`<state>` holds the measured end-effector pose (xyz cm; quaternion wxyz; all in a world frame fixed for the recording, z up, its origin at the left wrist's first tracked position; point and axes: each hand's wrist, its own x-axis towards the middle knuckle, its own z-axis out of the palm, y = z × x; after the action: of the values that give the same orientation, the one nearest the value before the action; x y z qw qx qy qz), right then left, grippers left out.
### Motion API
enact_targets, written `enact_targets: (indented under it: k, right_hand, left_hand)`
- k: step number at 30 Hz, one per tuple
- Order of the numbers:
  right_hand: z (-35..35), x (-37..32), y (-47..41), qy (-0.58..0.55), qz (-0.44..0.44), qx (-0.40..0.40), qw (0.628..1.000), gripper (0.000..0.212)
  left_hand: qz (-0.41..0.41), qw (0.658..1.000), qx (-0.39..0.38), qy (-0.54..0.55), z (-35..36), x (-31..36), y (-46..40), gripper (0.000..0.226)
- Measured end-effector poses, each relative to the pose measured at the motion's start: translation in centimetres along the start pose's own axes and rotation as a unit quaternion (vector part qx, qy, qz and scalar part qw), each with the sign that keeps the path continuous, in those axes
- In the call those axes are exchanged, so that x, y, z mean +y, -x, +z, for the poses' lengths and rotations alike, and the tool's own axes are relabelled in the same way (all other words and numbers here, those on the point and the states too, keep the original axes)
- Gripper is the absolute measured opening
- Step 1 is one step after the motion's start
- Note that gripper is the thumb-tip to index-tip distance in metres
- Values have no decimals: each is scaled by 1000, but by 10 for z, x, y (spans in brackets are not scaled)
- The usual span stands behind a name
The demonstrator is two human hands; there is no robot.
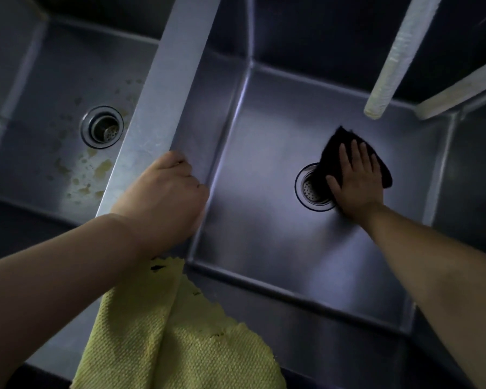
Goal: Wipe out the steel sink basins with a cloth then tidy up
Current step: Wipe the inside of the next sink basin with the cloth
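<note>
Two steel basins sit side by side, split by a steel divider [163,88]. In the right basin [264,153], my right hand [357,178] lies flat, fingers spread, pressing a black cloth [340,141] onto the floor beside and partly over the drain [310,189]. My left hand [166,195] curls over the near end of the divider, gripping its edge. The left basin [40,113] has yellowish stains [101,167] around its drain [102,126].
A yellow-green woven cloth [174,332] hangs over the sink's front rim below my left arm. A pale ribbed hose or tube [393,57] and a pale bar [460,88] reach over the right basin from the upper right.
</note>
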<state>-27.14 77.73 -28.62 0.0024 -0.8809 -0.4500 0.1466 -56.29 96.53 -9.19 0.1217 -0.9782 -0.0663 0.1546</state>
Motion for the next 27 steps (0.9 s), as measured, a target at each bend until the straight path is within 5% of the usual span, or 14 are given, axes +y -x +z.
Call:
enact_targets:
  k: [5,17,23,27]
  right_hand:
    - [22,-16,81,3,40,5,999,76]
    - [59,-157,92,74,-227,-66,969,78]
    - [51,-73,121,124,-434,-89,888,67]
    - [31,15,125,132,-335,-83,929,69]
  left_hand:
    - [3,1000,20,4,1,0,2,21]
    - [8,1000,21,-17,1,3,2,16]
    - [79,997,-12,-7,-10,4,3,24]
    - [115,993,-19,-3,-4,8,1,22]
